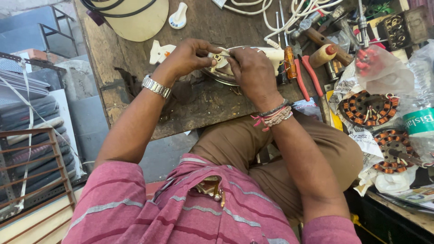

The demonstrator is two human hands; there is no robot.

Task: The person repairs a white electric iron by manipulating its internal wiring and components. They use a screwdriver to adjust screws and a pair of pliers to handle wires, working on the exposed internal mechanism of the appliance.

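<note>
Both hands [226,61] pinch small white part [220,58]; green-labelled clear bottle [418,119] far right.

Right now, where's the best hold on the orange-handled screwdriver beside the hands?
Probably the orange handle, taken from the right side. It lies roughly lengthwise away from the person, with its thin metal shaft pointing toward the far edge of the bench. The right hand sits close on its left, so the side by the red-handled pliers looks freer.

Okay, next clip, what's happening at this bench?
A person seated at a worn wooden workbench holds a small white electrical part between the left hand and right hand, above a round metal plate. Red-handled pliers, screwdrivers, white cables and copper-wound stators lie to the right.
</note>
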